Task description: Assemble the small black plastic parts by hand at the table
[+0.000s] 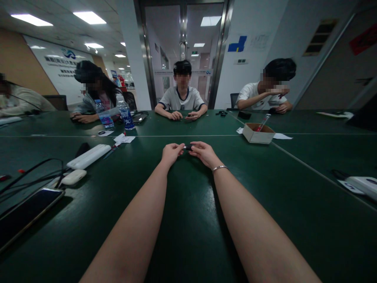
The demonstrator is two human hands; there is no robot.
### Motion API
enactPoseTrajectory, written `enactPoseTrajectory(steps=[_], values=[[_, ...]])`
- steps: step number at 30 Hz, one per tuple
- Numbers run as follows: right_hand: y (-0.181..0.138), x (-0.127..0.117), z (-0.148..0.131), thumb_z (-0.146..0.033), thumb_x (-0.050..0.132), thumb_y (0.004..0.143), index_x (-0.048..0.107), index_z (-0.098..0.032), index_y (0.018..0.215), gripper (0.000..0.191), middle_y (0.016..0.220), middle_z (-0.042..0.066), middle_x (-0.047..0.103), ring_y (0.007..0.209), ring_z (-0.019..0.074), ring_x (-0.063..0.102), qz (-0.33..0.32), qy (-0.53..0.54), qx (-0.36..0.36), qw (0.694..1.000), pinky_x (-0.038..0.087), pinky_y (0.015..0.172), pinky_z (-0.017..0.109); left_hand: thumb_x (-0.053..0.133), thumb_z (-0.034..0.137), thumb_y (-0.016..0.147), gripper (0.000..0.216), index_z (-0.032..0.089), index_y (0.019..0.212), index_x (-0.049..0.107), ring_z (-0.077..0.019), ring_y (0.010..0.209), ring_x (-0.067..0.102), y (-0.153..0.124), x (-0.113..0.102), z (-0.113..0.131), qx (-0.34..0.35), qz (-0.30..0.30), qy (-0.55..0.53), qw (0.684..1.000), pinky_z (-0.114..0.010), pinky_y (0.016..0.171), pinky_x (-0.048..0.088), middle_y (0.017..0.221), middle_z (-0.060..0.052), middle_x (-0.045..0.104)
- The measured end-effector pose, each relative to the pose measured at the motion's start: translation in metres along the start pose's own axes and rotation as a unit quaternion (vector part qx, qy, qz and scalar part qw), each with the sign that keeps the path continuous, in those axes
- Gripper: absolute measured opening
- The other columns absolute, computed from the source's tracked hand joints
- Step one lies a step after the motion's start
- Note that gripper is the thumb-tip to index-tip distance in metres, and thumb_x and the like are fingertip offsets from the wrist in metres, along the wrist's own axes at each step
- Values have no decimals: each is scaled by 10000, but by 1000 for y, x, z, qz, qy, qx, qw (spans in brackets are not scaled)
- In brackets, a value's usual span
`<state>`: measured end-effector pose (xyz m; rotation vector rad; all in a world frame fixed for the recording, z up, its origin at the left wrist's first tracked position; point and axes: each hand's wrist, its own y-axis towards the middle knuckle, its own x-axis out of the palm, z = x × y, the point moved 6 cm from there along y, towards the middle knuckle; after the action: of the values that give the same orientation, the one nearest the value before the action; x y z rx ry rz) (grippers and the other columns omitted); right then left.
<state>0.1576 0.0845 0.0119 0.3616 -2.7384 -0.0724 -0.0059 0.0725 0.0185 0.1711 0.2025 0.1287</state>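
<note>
Both arms reach forward over the green table [188, 220]. Between my fingertips is a small black object [187, 147] with a light, shiny spot near its left end; it is too small to name. My left hand [172, 153] pinches its left end between thumb and fingers. On the other end, my right hand [205, 154] has its thumb and fingers closed, hiding part of it. A silver bracelet [220, 168] circles my right wrist.
A phone [31, 210], cables, a white earbud case [73, 177] and a white power bank [89, 156] lie at left. Two bottles [126, 117] stand beyond. An open box [258, 133] sits at the right, and several people sit around the table.
</note>
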Motion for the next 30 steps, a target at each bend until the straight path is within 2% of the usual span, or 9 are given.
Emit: enactPoseTrajectory(steps=[10,22,26,30], values=[[-1,2,0,87,634,809,681,-110,878,214,848,76,673,679,147,673,-5,4,7,1000,608,658,228,605,498,805,367,151,696,652,-125,519,536,-1,-2,-2,-9,-5,93,996,-244,509,382,606,-30,631],[0,2,1,67,669,782,694,-133,880,224,857,54,662,725,145,671,-31,-5,4,999,614,690,230,470,530,878,482,178,581,610,-140,506,525,-10,-3,13,3,3,193,981,-279,551,355,547,-18,599],[-1,4,1,51,666,794,688,-133,894,211,867,55,672,710,141,674,-31,-9,17,999,612,676,219,467,536,878,481,181,585,605,-144,522,531,-10,-4,12,10,8,190,982,-279,559,357,548,-15,593],[-3,4,-2,33,662,816,667,-120,884,167,853,65,678,640,136,668,-16,-14,24,999,601,628,212,514,514,858,396,179,672,615,-147,580,546,-4,-1,5,28,7,150,988,-268,569,384,628,-16,617]])
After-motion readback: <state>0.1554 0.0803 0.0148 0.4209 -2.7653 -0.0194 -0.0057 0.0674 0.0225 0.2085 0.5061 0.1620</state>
